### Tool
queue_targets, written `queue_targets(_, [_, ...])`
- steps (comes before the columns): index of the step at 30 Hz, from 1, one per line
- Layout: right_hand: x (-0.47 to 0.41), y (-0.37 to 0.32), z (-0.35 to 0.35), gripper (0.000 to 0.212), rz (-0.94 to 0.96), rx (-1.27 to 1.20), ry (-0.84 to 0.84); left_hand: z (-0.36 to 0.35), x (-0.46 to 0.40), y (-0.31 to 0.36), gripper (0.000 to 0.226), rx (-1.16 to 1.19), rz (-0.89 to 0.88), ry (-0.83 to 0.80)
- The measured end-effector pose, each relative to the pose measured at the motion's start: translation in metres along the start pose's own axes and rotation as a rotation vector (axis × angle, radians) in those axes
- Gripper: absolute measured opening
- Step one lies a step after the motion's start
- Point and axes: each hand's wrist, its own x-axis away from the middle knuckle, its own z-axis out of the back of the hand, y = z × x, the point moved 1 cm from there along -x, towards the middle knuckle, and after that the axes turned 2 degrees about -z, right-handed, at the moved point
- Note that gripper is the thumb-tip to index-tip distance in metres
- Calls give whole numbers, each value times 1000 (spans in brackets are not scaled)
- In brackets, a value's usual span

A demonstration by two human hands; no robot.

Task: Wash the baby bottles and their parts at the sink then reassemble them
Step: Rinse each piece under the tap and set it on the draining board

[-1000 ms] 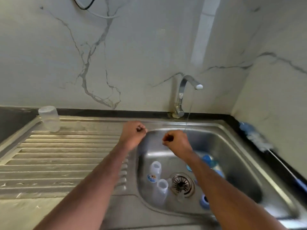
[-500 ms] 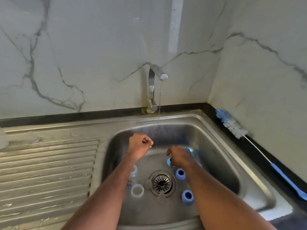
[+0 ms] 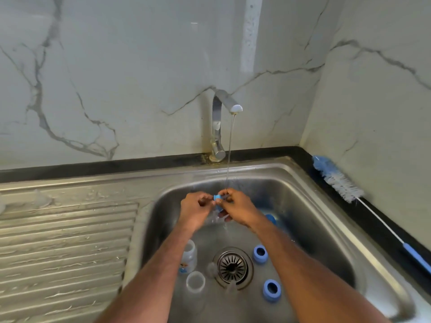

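While 2 hands (image 3: 218, 207) pinch a blue ring (image 3: 217, 197), sink (image 3: 326, 206) walls stand near

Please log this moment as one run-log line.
hands: left and right hold blue ring | water: running | bottles: in sink

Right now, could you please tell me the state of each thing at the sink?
Chrome tap: running, thin stream.
Small blue ring: pinched by left hand and right hand under the stream.
Two clear bottles: uncapped, in basin.
Blue-handled bottle brush: idle on counter.
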Motion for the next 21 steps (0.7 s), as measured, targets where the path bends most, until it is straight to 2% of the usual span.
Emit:
queue_targets(5, [5,-2,1,25,-43,-257,-79,-2,5,3,10,216,36,-33])
queue_targets(10, [5,1,4,22,-129,-339,-2,-18,12,8,12,298,96,-47])
queue_targets(13, [4,3,8,16,-161,-492,-9,-23,12,10,14,349,113,-38])
queue_targets(14, [4,2,9,15,-156,-498,-30,-22,12,10,15,349,114,-35])
queue_targets(16, [6,2,7,13,-107,-339,-30,-22,13,11,15,329,97,-41])
queue_targets(19, [4,1,-5,15,-27,-45,137,-24,14,15,24,296,29,-70])
queue_targets(21, [2,-1,-9,17,-67,-149,207,-25,16,17,24,301,-3,-90])
